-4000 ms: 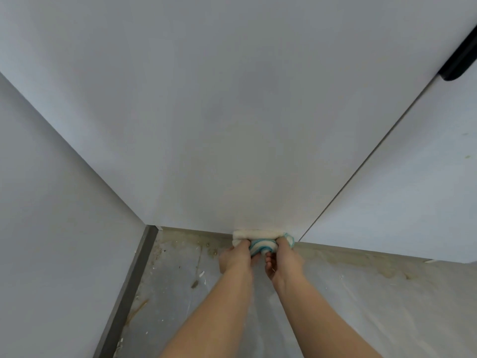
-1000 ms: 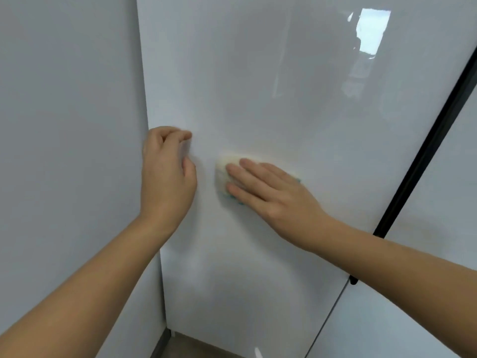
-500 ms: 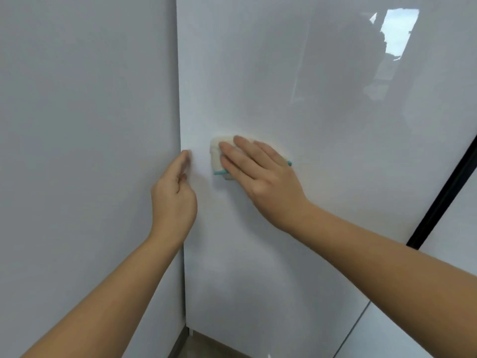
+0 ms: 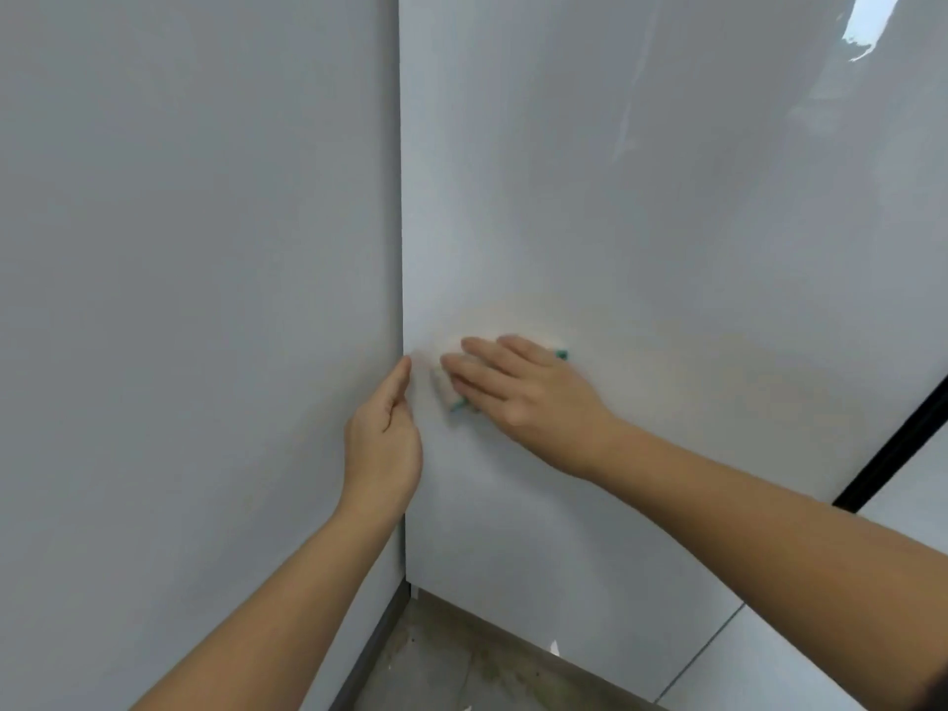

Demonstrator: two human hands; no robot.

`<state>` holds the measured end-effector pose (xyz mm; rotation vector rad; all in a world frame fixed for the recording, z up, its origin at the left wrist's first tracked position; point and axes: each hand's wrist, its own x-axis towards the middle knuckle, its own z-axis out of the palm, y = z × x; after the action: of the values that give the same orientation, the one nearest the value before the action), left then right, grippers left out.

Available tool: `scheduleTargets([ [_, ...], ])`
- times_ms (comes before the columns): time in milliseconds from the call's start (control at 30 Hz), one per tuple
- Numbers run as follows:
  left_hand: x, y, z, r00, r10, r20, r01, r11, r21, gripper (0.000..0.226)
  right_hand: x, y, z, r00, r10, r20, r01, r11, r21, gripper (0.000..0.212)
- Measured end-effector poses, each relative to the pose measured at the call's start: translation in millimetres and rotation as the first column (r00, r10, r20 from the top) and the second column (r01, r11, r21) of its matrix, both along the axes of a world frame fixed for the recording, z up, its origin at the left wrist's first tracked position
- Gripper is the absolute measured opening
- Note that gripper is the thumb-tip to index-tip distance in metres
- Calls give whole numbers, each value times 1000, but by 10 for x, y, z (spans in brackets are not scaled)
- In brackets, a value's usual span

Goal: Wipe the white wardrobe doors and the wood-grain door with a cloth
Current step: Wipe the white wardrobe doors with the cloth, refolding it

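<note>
A glossy white wardrobe door [image 4: 641,207] fills the middle and right of the view. My right hand [image 4: 518,390] lies flat on it, pressing a folded white cloth with teal edges [image 4: 445,383] against the panel near its left edge. Most of the cloth is hidden under my fingers. My left hand [image 4: 382,438] rests edge-on at the corner where the door meets the left wall, fingers together, holding nothing. No wood-grain door is in view.
A plain grey-white wall [image 4: 195,300] stands at the left and meets the wardrobe in a corner. A black vertical handle strip [image 4: 895,438] runs along the door's right side, with another white door [image 4: 913,505] beyond. Stained concrete floor [image 4: 451,664] shows below.
Since four seconds ago both hands rose from the door's bottom edge to mid height. In the last second my right hand slid the cloth left toward the corner, and my left hand turned edge-on.
</note>
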<state>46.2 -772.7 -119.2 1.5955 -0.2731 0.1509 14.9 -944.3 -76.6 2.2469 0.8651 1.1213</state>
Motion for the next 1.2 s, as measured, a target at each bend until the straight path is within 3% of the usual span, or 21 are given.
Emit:
scheduleTargets([
  [100,27,-5,39,1000,7,16,-6,998,-55,42,-78,-49,420,987,-57,148,42,994,105,26],
  [167,53,-17,-27,1000,1,-1,-1,997,-72,41,-84,-32,254,983,-91,162,64,984,163,27],
  [367,30,-6,-704,994,-13,-112,17,999,36,42,-7,86,-895,998,-67,-19,70,978,195,32],
  [633,-133,70,-1593,950,15,-313,57,974,218,46,113,78,-2323,973,-70,-218,67,997,-25,29],
  [800,-168,90,-1803,949,5,-316,99,945,312,48,74,28,-2666,909,-125,-398,14,963,-270,30],
  [967,-224,-25,-1660,973,-34,-228,102,951,293,54,-106,-111,-2120,924,-25,-381,-44,984,-170,55],
  [1067,-289,-196,-1231,996,-64,-63,75,979,191,56,-335,-286,-1305,956,-1,-294,-17,998,-60,36],
  [1200,-326,-439,-639,982,-96,161,85,994,73,55,-636,-532,-109,994,-17,-107,21,999,35,29],
])
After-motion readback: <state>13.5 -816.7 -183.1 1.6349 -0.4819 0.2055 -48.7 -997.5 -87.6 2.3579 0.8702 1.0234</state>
